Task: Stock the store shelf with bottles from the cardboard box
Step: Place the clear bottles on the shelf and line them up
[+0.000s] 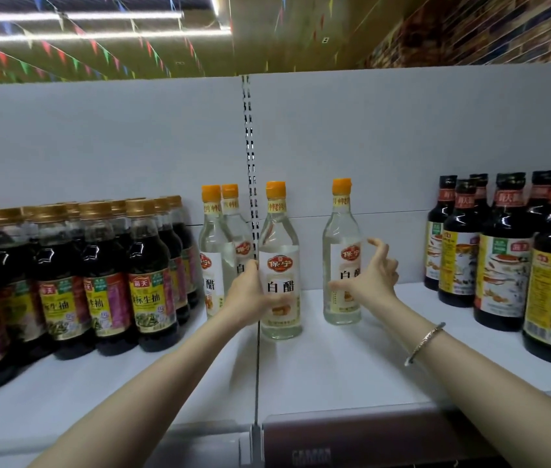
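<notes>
Several clear white-vinegar bottles with orange caps stand on the white shelf (pixel 318 366). My left hand (pixel 247 292) grips the middle bottle (pixel 279 261) at its label, upright on the shelf. My right hand (pixel 374 278) hovers with fingers spread just in front and to the right of the right bottle (pixel 341 238); whether it touches the glass I cannot tell. Two more vinegar bottles (pixel 213 244) stand behind my left hand, to the left. The cardboard box is not in view.
Dark soy-sauce bottles with gold caps (pixel 105 275) crowd the shelf's left part. Larger dark bottles with black caps (pixel 504 258) stand at the right. A slotted upright post (pixel 249 157) splits the white back panel. A bracelet (pixel 424 342) circles my right wrist.
</notes>
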### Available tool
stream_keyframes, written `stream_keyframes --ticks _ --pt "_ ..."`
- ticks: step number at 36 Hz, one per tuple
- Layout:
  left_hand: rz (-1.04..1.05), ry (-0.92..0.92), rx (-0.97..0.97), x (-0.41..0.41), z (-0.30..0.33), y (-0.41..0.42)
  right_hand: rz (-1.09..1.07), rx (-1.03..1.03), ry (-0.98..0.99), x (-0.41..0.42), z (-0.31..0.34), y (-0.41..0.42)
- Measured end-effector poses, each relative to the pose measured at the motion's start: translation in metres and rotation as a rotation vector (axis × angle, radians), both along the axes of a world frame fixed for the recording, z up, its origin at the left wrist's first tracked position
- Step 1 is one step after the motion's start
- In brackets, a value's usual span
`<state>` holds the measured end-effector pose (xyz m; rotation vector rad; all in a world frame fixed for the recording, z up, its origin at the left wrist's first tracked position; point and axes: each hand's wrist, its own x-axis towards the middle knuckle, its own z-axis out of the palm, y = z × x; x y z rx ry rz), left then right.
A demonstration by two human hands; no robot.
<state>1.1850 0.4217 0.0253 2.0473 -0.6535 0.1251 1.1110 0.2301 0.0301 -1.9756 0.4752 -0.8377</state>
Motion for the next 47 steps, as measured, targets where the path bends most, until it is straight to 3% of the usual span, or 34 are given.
stream_keyframes --ticks 5,11,28,32,36,41,47 --pt "-0.051 0.067 -0.041 -0.002 0.006 0.001 0.064 0.034 0.195 0.021 -0.013 -0.008" --pt "-0.057 0.076 -0.021 0.0 0.009 0.0 0.083 -0.017 0.246 0.042 -0.007 -0.011" --pt "-0.088 0.069 -0.067 0.002 0.011 0.0 -0.051 0.008 0.166 0.088 -0.009 -0.013" --pt "-0.09 0.03 -0.023 0.0 0.011 0.002 -0.206 -0.196 0.038 0.072 -0.003 -0.003" --pt "-0.106 0.024 0.013 -0.001 0.012 0.005 0.039 -0.361 -0.1 0.068 0.005 0.007" --pt "-0.117 0.038 0.0 -0.003 0.012 0.01 0.286 -0.157 0.122 0.085 0.011 0.024" --pt "-0.113 0.028 0.0 -0.002 0.009 0.018 0.283 -0.072 0.249 0.129 -0.01 0.029"
